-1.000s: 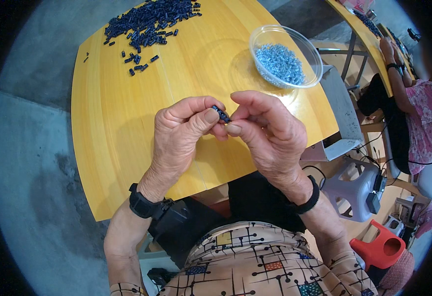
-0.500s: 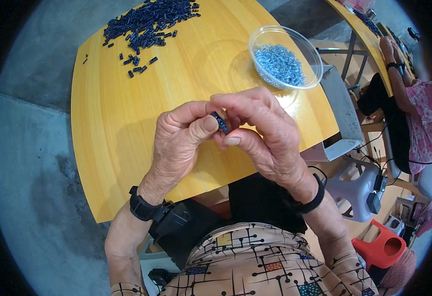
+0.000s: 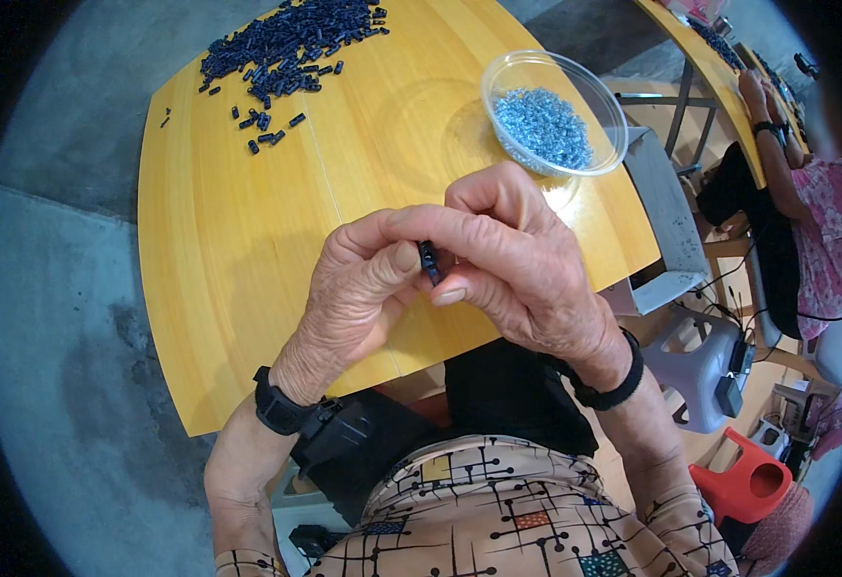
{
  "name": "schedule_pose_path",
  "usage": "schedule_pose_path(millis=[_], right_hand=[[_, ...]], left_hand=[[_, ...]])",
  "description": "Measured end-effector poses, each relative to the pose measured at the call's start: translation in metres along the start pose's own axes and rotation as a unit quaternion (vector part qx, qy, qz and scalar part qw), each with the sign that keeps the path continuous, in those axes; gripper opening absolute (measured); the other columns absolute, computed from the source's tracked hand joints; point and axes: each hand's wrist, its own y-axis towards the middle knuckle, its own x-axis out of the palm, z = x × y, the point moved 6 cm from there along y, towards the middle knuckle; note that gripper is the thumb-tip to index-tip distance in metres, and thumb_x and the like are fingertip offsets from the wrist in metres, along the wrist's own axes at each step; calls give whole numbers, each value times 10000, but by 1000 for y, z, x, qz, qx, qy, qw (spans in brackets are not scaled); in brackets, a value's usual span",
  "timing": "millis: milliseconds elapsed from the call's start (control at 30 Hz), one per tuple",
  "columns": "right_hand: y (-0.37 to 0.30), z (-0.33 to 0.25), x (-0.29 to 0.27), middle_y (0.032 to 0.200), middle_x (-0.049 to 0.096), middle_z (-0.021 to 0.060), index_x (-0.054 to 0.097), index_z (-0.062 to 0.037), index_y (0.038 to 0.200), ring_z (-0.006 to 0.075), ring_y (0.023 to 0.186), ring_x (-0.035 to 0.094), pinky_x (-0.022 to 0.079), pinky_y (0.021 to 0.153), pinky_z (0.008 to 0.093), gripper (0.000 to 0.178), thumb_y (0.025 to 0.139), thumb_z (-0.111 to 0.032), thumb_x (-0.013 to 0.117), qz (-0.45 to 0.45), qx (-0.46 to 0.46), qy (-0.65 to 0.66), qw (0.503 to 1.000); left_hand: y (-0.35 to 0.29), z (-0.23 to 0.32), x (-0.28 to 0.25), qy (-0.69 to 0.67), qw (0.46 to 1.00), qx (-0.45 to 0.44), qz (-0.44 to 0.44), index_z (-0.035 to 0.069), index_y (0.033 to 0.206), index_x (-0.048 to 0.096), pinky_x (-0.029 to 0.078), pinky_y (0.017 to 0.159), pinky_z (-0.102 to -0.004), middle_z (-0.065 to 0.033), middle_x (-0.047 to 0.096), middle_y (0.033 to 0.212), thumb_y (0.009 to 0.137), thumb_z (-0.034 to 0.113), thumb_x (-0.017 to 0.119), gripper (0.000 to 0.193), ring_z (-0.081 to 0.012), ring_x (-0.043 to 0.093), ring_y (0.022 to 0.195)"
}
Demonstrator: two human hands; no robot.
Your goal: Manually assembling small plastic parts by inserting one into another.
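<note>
Work piece: one small dark piece (image 3: pixel 428 262) is being held above the counter (image 3: pixel 228 240), near its front edge. Left hand (image 3: pixel 344 293): nearly closed, thumb and fingers are pinching the piece. Right hand (image 3: pixel 541 269): loosely curled, thumb is resting by the piece's lower end, index finger is reaching across to the left fingers; cannot tell whether it is gripping anything. Progress (judged): a single piece is being worked; fingers are covering much of it, so its completeness is not showing. Stock: a large dark heap (image 3: pixel 296 43) is lying far left, a few stray pieces (image 3: pixel 263 122) nearer; finished or unworked, cannot tell. Plenty of clear bluish bits (image 3: pixel 542 127) are remaining in a transparent bowl (image 3: pixel 615 154), far right.
</note>
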Motion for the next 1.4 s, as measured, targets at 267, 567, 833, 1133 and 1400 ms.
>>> schedule_pose_path(millis=[267, 567, 833, 1133, 1400], right_hand=[[2, -2, 2, 824, 511, 100, 619, -79, 1086, 237, 730, 544, 471, 609, 310, 357, 764, -224, 673, 35, -14, -15, 999], [2, 1, 4, 817, 514, 103, 614, -57, 1087, 238, 734, 542, 470, 611, 307, 339, 776, -178, 674, 42, -21, -27, 999], [2, 8, 8, 794, 532, 98, 600, -23, 1088, 240, 748, 530, 447, 638, 330, 355, 802, -225, 661, 57, 36, 18, 998], [1, 7, 6, 793, 550, 92, 613, -23, 1075, 232, 740, 535, 451, 634, 316, 348, 799, -231, 662, 74, 1, 17, 997], [0, 10, 6, 788, 570, 86, 616, -17, 1074, 234, 747, 559, 464, 641, 313, 343, 788, -197, 676, 70, 4, 8, 998]], left_hand=[[1, 4, 3, 6, 999, 33, 16, 13, 1091, 619, 505, 833, -275, -67, 642, 999, 842, 109, 663, 270, -144, 612, 906], [0, 6, 1, 23, 999, 32, 35, 30, 1114, 607, 527, 726, -258, -59, 642, 976, 838, 94, 663, 289, -138, 624, 855], [4, 14, 8, 26, 997, 60, 30, 43, 1328, 403, 521, 748, -226, -81, 642, 984, 848, 53, 645, 538, -133, 626, 876], [4, 11, 7, 19, 997, 49, 62, 42, 1359, 338, 529, 754, -243, -99, 646, 989, 833, 71, 669, 622, -139, 636, 876], [-1, 0, -6, 45, 998, -9, 48, 31, 1047, 621, 518, 607, -237, -55, 646, 858, 864, 255, 650, 291, -118, 610, 700]])
